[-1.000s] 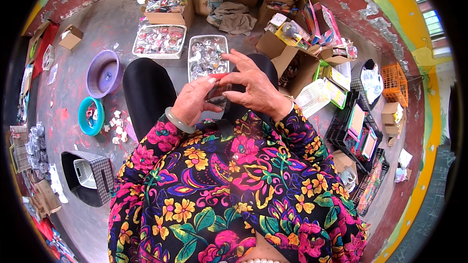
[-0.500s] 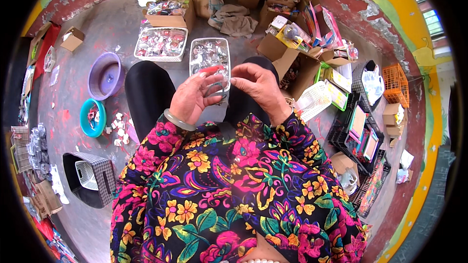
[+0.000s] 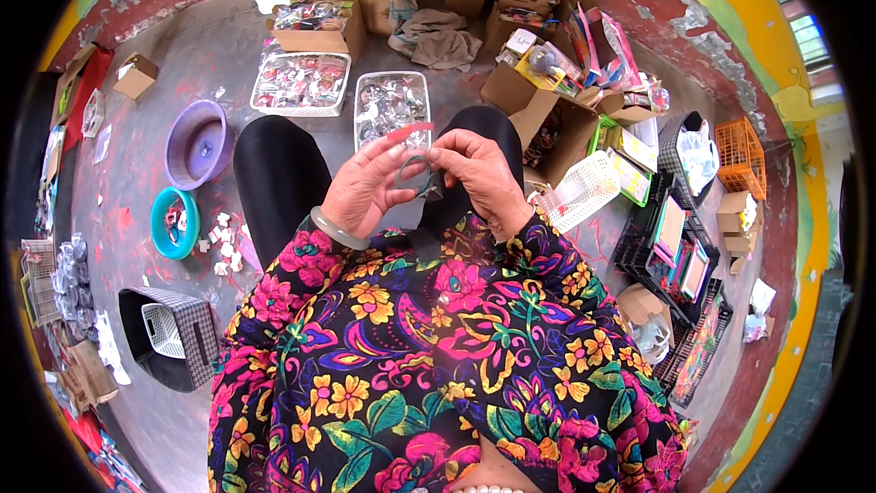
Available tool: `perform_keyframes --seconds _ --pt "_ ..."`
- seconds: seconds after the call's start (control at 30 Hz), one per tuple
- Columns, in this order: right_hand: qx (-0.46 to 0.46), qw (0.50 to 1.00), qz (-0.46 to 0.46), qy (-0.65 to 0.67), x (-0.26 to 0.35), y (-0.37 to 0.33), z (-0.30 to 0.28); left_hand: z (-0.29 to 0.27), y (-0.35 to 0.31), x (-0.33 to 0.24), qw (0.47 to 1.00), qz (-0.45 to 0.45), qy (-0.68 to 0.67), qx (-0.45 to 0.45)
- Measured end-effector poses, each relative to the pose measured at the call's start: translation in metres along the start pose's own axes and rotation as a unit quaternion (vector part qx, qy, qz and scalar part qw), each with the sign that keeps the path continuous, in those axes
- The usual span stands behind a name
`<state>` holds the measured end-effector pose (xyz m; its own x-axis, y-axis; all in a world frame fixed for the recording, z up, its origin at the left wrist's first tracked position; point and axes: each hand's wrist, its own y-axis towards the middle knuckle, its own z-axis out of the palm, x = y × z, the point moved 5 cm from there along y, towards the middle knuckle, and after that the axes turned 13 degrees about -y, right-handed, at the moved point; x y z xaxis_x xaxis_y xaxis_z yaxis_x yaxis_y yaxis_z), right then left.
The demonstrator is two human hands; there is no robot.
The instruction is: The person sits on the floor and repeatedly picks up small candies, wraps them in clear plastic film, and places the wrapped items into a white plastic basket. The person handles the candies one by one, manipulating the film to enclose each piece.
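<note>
Holding a flat, glossy red strip (image 3: 408,133) along its fingertips, the left hand (image 3: 365,184) has its grip half curled, with a pale smooth bangle (image 3: 336,231) on the wrist below. A thin dark loop (image 3: 408,167) shows just under the strip, between the two hands. The right hand (image 3: 485,173) has thumb and forefinger pressed together at the loop's right side; whether they pinch its edge is too small to tell. Black-clad knees (image 3: 283,173) frame the hands, and just past the fingers a white rectangular plastic basket (image 3: 392,74) full of small clear-wrapped pieces stands on the grey, red-stained concrete floor (image 3: 283,347). Toward the floor's left edge are a chequered, black-lined bin (image 3: 189,338), a scatter of small white pieces (image 3: 221,242), a round teal plastic basin (image 3: 190,228) with red and white bits inside, and a round purple plastic basin (image 3: 187,132) beyond it. On the right, a white perforated plastic basket (image 3: 582,190) leans beside an open cardboard box, with black plastic crates (image 3: 630,265) nearer the floor's right edge. Farther off, a white tray (image 3: 297,110) of packets sits before a brown carton (image 3: 313,40), and a crumpled grey-brown cloth (image 3: 436,38) lies near the floor's far edge.
</note>
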<state>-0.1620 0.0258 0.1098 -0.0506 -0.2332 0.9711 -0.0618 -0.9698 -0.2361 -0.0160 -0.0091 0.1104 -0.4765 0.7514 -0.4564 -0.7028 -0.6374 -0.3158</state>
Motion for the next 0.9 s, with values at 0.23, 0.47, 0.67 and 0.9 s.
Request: perform_keyframes --seconds 0.23,0.47,0.67,0.9 --pt "-0.003 0.998 -0.014 -0.056 -0.002 0.001 0.002 -0.014 0.0 0.005 0.994 -0.015 0.074 -0.079" --pt "-0.035 0.997 -0.013 -0.073 -0.004 0.001 0.0 -0.021 0.003 0.005 0.996 -0.003 0.022 -0.083" --pt "-0.012 0.995 -0.029 -0.098 -0.001 -0.005 0.003 -0.017 0.002 0.003 0.999 -0.002 -0.01 -0.053" --pt "0.019 0.997 -0.02 -0.076 -0.006 -0.006 0.005 -0.015 0.003 0.0 0.999 0.012 -0.032 -0.032"
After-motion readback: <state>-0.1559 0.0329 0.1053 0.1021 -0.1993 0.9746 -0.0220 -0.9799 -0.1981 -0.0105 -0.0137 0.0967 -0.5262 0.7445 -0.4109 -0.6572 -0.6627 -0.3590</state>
